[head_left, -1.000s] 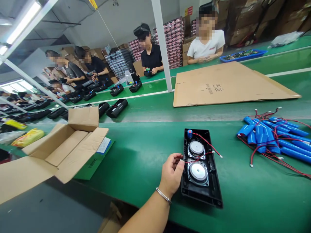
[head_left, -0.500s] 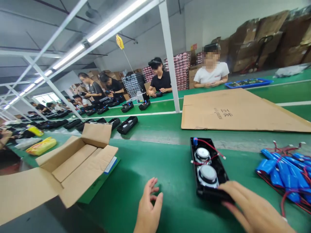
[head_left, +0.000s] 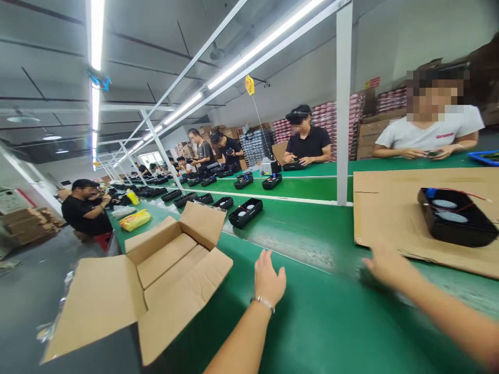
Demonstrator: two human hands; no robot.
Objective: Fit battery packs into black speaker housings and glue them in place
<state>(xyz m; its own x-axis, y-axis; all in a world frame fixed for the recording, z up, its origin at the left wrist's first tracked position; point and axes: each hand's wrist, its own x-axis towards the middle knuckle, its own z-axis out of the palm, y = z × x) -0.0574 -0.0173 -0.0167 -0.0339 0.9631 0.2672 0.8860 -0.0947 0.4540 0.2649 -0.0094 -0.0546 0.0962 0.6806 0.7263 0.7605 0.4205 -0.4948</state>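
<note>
My left hand [head_left: 270, 278] is held out over the green work surface with fingers stretched and thumb apart, holding nothing. A bracelet shows on that wrist. Blurred by motion, my right hand [head_left: 390, 266] is at the near edge of a flat cardboard sheet [head_left: 376, 208], empty, its thumb and fingers apart. On that sheet lies a black speaker housing [head_left: 456, 215] with two round speakers, a blue part and a red wire, clear of my right hand. An open cardboard box [head_left: 167, 259] stands left of my left hand.
Another black speaker housing [head_left: 245, 213] heads a row of several along the green line [head_left: 296, 221]. A white post [head_left: 343, 104] rises behind. Several co-workers sit or stand along the line. A yellow package [head_left: 134, 220] lies beyond the box.
The speaker housing has gone from the near green surface onto the cardboard sheet, and my right hand has let go of it. The view has swung right-to-left, so the blue battery packs are out of sight.
</note>
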